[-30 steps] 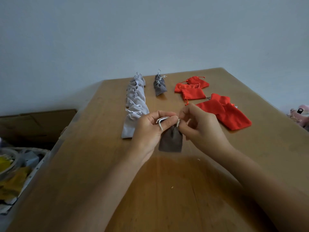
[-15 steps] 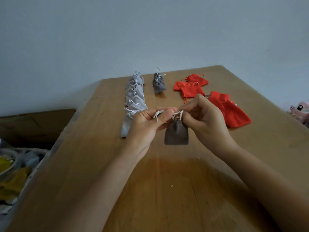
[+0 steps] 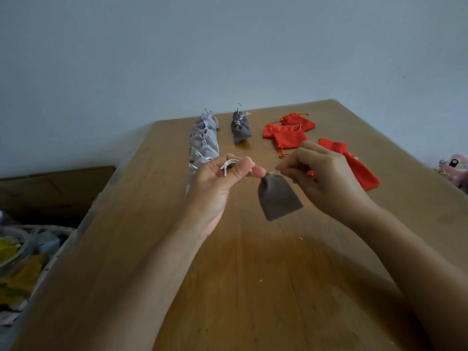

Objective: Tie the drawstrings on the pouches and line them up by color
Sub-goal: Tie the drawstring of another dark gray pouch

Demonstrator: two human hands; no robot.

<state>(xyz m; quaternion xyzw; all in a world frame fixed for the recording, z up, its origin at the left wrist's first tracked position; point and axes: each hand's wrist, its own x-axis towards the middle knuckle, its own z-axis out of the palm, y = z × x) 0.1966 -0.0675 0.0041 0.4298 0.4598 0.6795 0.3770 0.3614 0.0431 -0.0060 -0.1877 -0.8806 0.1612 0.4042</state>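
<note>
Light grey row [image 3: 203,140] seemingly done, dark grey row [image 3: 240,129] begun, red pouches [image 3: 288,138] loose; left hand [image 3: 217,183], right hand [image 3: 326,178] pinching dark pouch [image 3: 279,198] drawstrings [image 3: 228,165].

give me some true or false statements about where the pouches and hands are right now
1. The left hand and right hand pinch the drawstrings of a dark grey pouch. True.
2. The light grey row is the leftmost. True.
3. The red pouches lie between the two grey rows. False: they lie right of the dark grey row.
4. The light grey row is shorter than the dark grey row. False: it is longer.
</note>
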